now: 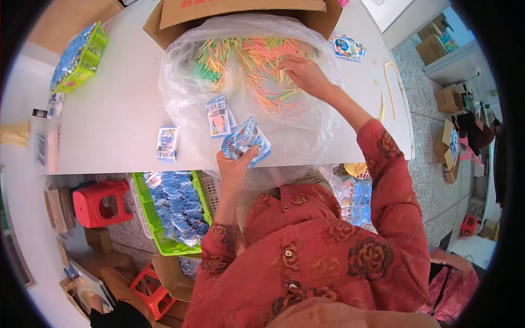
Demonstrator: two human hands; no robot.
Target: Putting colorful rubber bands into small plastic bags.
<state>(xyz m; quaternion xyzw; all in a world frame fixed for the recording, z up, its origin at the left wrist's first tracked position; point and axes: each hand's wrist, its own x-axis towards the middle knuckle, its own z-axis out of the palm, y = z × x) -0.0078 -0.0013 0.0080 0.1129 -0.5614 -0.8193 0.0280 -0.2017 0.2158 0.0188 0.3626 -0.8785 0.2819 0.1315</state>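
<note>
My left hand (234, 167) grips a blue-and-white packet (246, 141) at the table's front edge, thumb pressed on its front. My right hand (304, 75) reaches over a heap of thin sticks (262, 60) in pink, green, yellow and orange. Its fingers are curled together at the heap's right side; whatever is between them is too small to make out. The sticks lie on a clear plastic bag (180, 104) spread out of a cardboard carton (240, 8). Two more packets lie near my left hand: one packet (219, 117) partly on the bag, another packet (167, 143) farther left.
A green basket (90, 65) full of blue packets stands at the far left. More packets (348, 48) lie right of the carton. Below the table are another packet-filled green crate (158, 232) and a red stool (101, 202). Other people sit at lower left and lower right.
</note>
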